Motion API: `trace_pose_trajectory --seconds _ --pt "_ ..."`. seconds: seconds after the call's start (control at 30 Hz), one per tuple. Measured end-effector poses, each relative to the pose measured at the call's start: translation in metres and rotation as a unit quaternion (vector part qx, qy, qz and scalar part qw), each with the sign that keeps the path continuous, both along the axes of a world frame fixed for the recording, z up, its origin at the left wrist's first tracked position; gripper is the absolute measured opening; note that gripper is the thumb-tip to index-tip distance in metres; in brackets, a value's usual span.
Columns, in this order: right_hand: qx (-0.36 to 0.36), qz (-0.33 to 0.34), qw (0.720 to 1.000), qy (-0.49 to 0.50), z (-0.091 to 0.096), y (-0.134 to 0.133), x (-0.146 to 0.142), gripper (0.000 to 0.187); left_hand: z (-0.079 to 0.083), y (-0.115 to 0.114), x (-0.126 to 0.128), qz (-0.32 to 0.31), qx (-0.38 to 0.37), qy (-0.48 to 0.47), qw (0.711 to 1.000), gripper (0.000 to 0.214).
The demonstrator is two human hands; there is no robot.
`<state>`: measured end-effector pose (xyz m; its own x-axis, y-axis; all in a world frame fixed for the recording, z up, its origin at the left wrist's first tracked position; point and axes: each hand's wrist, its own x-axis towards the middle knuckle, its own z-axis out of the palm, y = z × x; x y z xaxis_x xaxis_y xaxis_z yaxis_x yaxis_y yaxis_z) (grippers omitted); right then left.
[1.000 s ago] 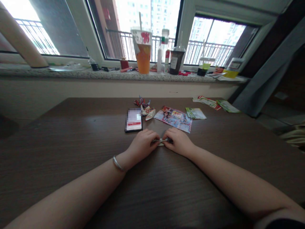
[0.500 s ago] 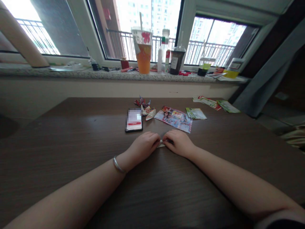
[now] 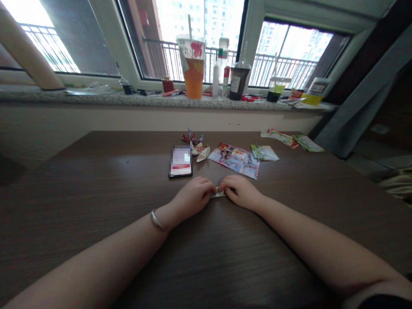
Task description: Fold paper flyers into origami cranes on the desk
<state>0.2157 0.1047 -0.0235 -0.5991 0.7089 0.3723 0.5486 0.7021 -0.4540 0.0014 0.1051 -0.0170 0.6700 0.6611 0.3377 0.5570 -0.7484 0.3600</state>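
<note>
A small pale piece of folded paper (image 3: pixel 219 194) lies low on the brown table, between my two hands. My left hand (image 3: pixel 195 194), with a silver bangle on the wrist, is closed with its fingertips on the paper's left end. From the other side my right hand (image 3: pixel 242 191) has its bent fingers and thumb on the right end. Much of the paper is hidden under my fingers. Just beyond my left hand lies a phone (image 3: pixel 180 162) with a lit screen. Behind my right hand is a colourful printed sheet (image 3: pixel 236 159).
Past the phone sit a cream folded paper shape (image 3: pixel 200 152) and a red-purple one (image 3: pixel 192 137). Stacks of printed paper (image 3: pixel 265 152) lie at the back right of the table (image 3: pixel 80 184). The windowsill (image 3: pixel 128 99) holds a large orange drink cup (image 3: pixel 194 71), bottles and other cups.
My right fingers have shifted slightly, and a bit more of the pale paper shows between my hands. The left hand has barely moved. Other things stay where they were.
</note>
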Motion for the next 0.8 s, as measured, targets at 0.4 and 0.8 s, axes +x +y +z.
trace_pose_trajectory --seconds 0.4,0.8 --pt "0.018 -0.001 0.999 -0.038 0.0090 -0.0049 0.0009 0.017 0.0028 -0.0024 -0.0009 0.010 -0.010 -0.030 0.999 0.007" --pt "-0.127 -0.026 0.990 0.055 0.0026 -0.0031 0.0006 0.011 0.0082 -0.0043 -0.0030 -0.022 -0.067 -0.034 0.997 0.018"
